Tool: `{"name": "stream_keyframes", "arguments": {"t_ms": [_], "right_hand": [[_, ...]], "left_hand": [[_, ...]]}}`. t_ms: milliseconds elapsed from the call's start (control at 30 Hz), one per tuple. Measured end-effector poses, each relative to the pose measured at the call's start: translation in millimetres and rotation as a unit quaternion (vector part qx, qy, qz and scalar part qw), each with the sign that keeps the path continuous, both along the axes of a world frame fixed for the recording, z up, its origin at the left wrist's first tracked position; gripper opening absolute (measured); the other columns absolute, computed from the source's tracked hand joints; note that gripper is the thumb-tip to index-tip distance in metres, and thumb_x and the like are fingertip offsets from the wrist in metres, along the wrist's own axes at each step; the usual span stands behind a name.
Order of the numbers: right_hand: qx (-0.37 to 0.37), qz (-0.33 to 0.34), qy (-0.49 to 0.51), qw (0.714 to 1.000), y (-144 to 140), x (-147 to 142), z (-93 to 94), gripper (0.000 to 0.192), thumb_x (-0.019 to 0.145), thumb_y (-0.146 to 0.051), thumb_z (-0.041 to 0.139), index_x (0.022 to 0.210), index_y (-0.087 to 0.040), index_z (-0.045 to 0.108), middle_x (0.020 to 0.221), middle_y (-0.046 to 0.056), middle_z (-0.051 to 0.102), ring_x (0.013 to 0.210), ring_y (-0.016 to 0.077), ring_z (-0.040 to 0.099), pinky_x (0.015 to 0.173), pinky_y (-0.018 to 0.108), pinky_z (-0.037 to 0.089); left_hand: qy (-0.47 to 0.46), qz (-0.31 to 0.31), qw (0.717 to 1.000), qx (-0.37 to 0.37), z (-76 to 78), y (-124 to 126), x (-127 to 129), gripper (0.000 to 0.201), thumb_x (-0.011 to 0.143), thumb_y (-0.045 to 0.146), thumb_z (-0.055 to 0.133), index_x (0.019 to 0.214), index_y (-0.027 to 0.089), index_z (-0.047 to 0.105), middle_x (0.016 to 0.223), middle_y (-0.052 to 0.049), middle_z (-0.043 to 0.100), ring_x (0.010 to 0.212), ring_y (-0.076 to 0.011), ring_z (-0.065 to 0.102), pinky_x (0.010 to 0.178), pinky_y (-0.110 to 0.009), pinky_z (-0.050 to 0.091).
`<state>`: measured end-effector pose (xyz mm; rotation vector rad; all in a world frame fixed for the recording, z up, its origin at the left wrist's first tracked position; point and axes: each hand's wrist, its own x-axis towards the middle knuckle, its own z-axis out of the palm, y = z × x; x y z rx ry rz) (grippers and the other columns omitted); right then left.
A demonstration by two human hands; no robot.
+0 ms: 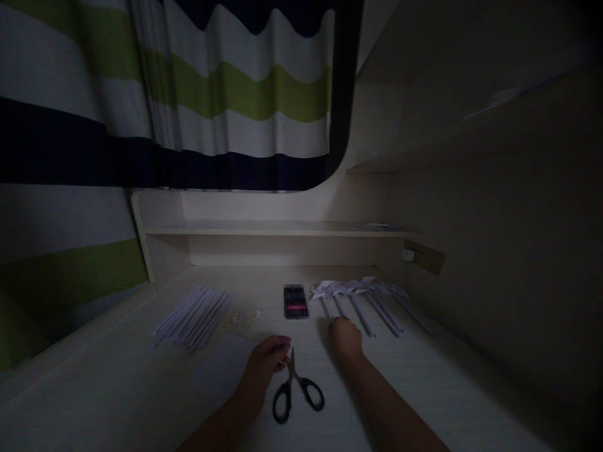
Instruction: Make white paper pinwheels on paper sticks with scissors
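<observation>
My right hand point(346, 337) is closed at the lower end of the stick of the leftmost paper pinwheel point(327, 307), which lies on the desk. More paper pinwheels point(362, 287) lie in a row to its right, heads away from me. My left hand point(269, 359) has its fingers curled together beside the blade tips of the black-handled scissors point(293, 376); what it holds, if anything, is hidden. The scissors lie with their handles toward me and spread apart. A white paper sheet point(221, 367) lies partly beneath my left forearm.
A bundle of rolled paper sticks point(195, 319) lies at the left of the desk point(264, 276). Small pale bits point(242, 319) are scattered beside it. A dark blurred-out object point(296, 302) is at centre. Behind are a shelf point(273, 231), a striped curtain point(245, 94) and a wall socket point(426, 257).
</observation>
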<state>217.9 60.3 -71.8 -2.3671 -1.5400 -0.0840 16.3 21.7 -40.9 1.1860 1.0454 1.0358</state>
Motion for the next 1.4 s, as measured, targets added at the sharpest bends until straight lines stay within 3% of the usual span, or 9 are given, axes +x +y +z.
{"name": "stream_keyframes", "arguments": {"t_ms": [567, 1033, 1400], "right_hand": [[-0.015, 0.013, -0.051, 0.999, -2, 3, 2.6, 0.031, 0.078, -0.002, 0.033, 0.085, -0.008, 0.063, 0.089, 0.018, 0.060, 0.073, 0.0182, 0.063, 0.060, 0.024, 0.046], [0.020, 0.017, -0.094, 0.995, -9, 0, 7.4, 0.029, 0.080, -0.006, 0.032, 0.084, -0.011, 0.061, 0.089, 0.015, 0.057, 0.073, 0.0224, 0.062, 0.058, 0.031, 0.046], [0.015, 0.024, -0.102, 0.994, -10, 1, 1.8, 0.028, 0.079, -0.006, 0.034, 0.084, -0.011, 0.061, 0.085, 0.015, 0.058, 0.070, 0.0215, 0.063, 0.056, 0.029, 0.045]], "left_hand": [[0.020, -0.008, 1.000, -0.005, -0.5, -1, 1, 0.021, 0.056, 0.026, 0.059, 0.075, 0.016, 0.062, 0.068, -0.001, 0.060, 0.061, -0.0132, 0.054, 0.061, -0.026, 0.039], [0.022, -0.001, 1.000, 0.002, -2.1, 3, -2, 0.021, 0.057, 0.027, 0.059, 0.074, 0.016, 0.063, 0.067, -0.002, 0.060, 0.062, -0.0140, 0.054, 0.061, -0.026, 0.039], [0.023, -0.001, 1.000, 0.015, -6.3, 4, -2, 0.020, 0.057, 0.027, 0.060, 0.073, 0.015, 0.062, 0.061, -0.001, 0.058, 0.059, -0.0130, 0.053, 0.058, -0.026, 0.038]]}}
